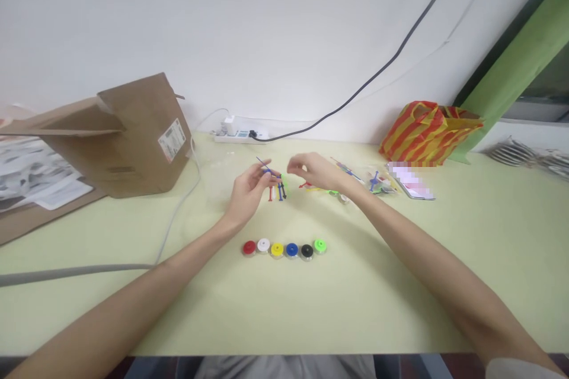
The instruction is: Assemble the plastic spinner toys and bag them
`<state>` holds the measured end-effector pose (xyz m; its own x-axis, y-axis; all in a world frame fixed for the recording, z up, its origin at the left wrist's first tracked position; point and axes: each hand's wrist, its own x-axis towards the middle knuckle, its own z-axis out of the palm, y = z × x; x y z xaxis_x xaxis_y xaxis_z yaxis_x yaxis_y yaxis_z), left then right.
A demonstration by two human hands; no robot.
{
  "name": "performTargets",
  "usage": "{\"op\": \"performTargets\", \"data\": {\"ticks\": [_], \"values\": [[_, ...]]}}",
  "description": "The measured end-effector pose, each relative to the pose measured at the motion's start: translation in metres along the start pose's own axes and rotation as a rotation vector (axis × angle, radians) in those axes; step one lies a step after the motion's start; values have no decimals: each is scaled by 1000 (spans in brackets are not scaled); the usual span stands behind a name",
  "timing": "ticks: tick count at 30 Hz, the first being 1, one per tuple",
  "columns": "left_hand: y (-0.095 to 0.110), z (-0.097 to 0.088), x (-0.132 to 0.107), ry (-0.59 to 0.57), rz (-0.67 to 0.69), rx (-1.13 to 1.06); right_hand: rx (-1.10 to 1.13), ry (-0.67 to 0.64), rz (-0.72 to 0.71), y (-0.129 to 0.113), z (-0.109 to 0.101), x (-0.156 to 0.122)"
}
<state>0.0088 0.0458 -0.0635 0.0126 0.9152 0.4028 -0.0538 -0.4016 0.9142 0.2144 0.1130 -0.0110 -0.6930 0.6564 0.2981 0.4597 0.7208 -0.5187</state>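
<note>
My left hand (249, 188) is closed, pinching a thin blue stick (261, 161) that slants up past its fingertips. Under those fingers lie several small arrow-ended pieces side by side, among them a red piece (271, 193), a blue piece (280, 192) and a black piece (284, 190). My right hand (315, 169) hovers just to the right, its fingers curled together; what they hold, if anything, is hidden. Nearer me stands a row of small round discs with clear bases: red (249, 247), white (264, 245), yellow (277, 250), blue (292, 250), black (307, 251) and green (320, 246).
More coloured parts and a small bag of pieces (383, 182) lie beyond my right wrist. An open cardboard box (133, 148) stands at left, a striped bag (422, 133) at back right. A power strip (240, 135) and cables run along the wall; a grey cable (75, 272) crosses the left side.
</note>
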Motion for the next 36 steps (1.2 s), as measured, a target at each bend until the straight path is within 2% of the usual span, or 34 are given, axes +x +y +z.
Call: {"op": "performTargets", "data": {"ticks": [3, 5, 9, 11, 13, 17, 21, 26, 31, 33, 36], "values": [[-4, -4, 4, 90, 39, -21, -156, -213, 110, 16, -4, -4], [-4, -6, 6, 144, 45, -8, -185, -290, 164, 22, -8, -7], [-3, -8, 7, 190, -14, 36, -307, -342, 265, 19, -17, -11], [-2, -8, 6, 186, -44, 21, -309, -294, 241, 13, -16, -10], [-1, -6, 5, 164, -58, -3, -170, -185, 150, 5, -9, -7], [5, -2, 2, 130, -60, -38, 302, 26, -24, -10, 20, 1], [8, -2, 2, 78, -53, -45, 481, 128, -57, -16, 36, 5], [7, -5, 1, -38, -60, 106, 588, -17, -20, -10, 26, 1], [14, -8, -5, -155, 221, 521, 768, -200, -27, -14, 17, -1], [18, -8, -7, -160, 260, 568, 800, -239, -31, -19, 16, -2], [22, -5, -11, -139, 252, 522, 838, -261, -23, -23, 13, -4]]}}
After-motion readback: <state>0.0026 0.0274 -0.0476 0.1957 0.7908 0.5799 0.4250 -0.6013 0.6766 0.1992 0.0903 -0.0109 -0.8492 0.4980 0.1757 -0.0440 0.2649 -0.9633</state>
